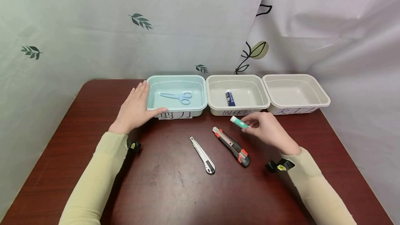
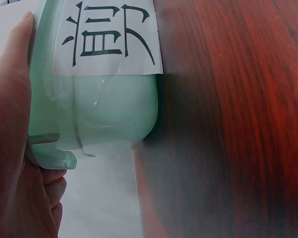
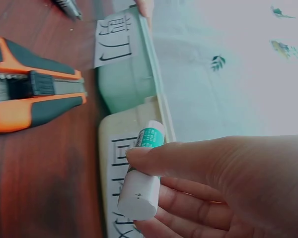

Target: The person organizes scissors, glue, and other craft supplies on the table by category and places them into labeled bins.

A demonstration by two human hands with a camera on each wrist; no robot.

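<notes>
Right hand [image 1: 266, 127] pinching green glue stick [image 1: 239, 122] between thumb and fingers; middle bin [image 1: 235, 76] just beyond grip. Left hand [image 1: 134, 105] straight-fingered against blue bin [image 1: 176, 76], left of grip. Probably best: firm pinch, lift clear of middle bin's front, lower before release.

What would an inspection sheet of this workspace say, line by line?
Surface: reddish-brown table.
Job's things: green glue stick in hand; dark blue glue stick in the middle bin; scissors in the blue bin; slim cutter and red-and-black cutter on the table; right bin, nothing seen inside.
Clutter: nothing seen.
Hands: left hand touches the blue bin's rim; right hand holds the green glue stick near the middle bin's front.
Cables: nothing seen.
Surroundings: pale backdrop with leaf prints.
</notes>
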